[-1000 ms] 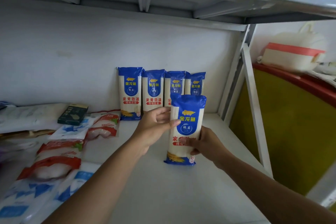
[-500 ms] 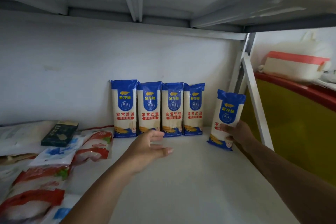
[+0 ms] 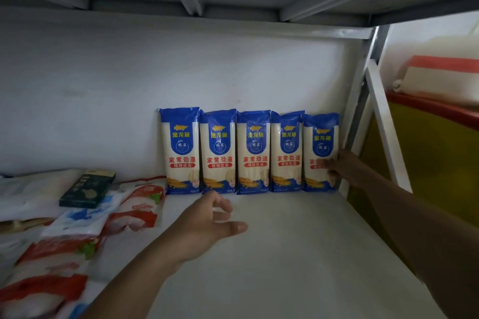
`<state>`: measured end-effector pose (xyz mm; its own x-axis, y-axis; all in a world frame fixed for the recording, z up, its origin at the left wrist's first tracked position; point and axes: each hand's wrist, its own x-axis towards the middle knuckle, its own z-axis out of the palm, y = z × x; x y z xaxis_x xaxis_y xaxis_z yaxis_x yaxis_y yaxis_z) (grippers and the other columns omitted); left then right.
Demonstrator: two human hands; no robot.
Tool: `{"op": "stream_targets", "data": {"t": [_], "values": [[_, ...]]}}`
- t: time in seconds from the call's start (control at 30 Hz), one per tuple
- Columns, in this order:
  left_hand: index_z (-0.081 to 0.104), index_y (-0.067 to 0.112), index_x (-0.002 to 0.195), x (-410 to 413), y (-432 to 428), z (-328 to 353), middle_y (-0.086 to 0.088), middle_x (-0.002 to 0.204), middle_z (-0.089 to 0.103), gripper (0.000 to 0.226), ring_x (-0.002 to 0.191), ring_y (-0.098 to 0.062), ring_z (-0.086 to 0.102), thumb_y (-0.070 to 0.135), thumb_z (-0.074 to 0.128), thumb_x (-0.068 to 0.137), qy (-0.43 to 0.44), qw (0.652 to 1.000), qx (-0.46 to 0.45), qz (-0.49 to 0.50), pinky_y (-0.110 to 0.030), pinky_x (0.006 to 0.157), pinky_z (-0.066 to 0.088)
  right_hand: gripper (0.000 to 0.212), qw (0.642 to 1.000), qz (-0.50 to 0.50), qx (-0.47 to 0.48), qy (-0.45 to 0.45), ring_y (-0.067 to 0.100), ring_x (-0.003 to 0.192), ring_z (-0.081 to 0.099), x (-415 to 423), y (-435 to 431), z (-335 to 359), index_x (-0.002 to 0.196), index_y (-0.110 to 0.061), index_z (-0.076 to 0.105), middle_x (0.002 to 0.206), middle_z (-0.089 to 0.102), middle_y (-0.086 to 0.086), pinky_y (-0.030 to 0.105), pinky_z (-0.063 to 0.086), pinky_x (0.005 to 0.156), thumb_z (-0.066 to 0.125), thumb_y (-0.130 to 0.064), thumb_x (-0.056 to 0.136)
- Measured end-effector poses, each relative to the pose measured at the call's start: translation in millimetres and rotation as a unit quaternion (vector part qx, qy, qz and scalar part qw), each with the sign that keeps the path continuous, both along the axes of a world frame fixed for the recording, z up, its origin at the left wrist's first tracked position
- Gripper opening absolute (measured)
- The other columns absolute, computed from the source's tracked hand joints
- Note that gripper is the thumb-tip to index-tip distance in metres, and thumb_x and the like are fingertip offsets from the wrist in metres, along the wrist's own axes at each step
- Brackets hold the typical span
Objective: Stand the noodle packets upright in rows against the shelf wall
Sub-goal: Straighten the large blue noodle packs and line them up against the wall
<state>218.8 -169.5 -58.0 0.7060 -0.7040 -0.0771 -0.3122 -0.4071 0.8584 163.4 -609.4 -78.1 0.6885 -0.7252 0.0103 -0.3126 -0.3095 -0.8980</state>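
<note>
Fifth noodle packet (image 3: 320, 153), rightmost in the row: lower red print partly covered by the fingers (image 3: 327, 163) of the right hand (image 3: 344, 167).
Right hand: palm side hidden against that packet; contact cannot be judged.
Red-and-white bags (image 3: 51, 261), left of the row: blurred, cut off by the left and bottom edges; print unreadable.
Dark box (image 3: 88, 188), left of the row: label too small to read.
Red-and-white object (image 3: 440, 77), right of the row: blurred, cropped by the right edge.
</note>
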Motion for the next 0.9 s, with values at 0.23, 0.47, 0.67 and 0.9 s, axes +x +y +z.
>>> {"op": "stream_targets", "data": {"t": [0.23,0.47,0.67,0.9], "values": [[0.056,0.031,0.106,-12.6,11.9,-2.3,0.018,0.138,0.054,0.038,0.122,-0.001,0.056,0.043,0.081,0.080,-0.008,1.000,0.013,-0.008,-0.034,0.100,0.051,0.041,0.998,-0.036,0.005,-0.051,0.023,0.085,0.067,12.5,6.1,-8.8,0.127,-0.012,0.060,0.118,0.073,0.012,0.044,0.061,0.073,0.076,-0.023,0.090],[0.059,0.031,0.107,-14.4,51.0,3.5,0.021,0.130,0.059,0.044,0.117,0.000,0.060,0.044,0.085,0.074,0.015,0.999,-0.010,0.031,-0.039,0.102,0.052,0.051,0.990,-0.118,0.049,-0.060,0.036,0.117,0.064,10.7,25.4,-14.3,0.134,-0.012,0.054,0.132,0.065,0.010,0.052,0.059,0.090,0.076,-0.025,0.090],[0.059,0.033,0.110,-8.7,70.6,6.9,0.019,0.123,0.061,0.043,0.115,0.000,0.060,0.041,0.084,0.076,0.015,0.998,-0.021,0.056,-0.029,0.092,0.053,0.079,0.990,-0.123,-0.058,0.023,0.040,0.133,0.053,1.7,59.5,-53.5,0.142,-0.009,0.038,0.142,0.056,0.015,0.054,0.047,0.107,0.085,-0.023,0.081],[0.056,0.036,0.113,-0.8,64.4,6.8,0.020,0.119,0.062,0.045,0.113,0.002,0.059,0.043,0.083,0.077,0.015,0.998,-0.022,0.049,-0.027,0.088,0.052,0.079,0.983,-0.163,-0.084,0.032,0.045,0.134,0.048,19.6,49.0,-74.4,0.144,-0.015,0.034,0.143,0.054,0.019,0.064,0.045,0.106,0.081,-0.032,0.083]]}}
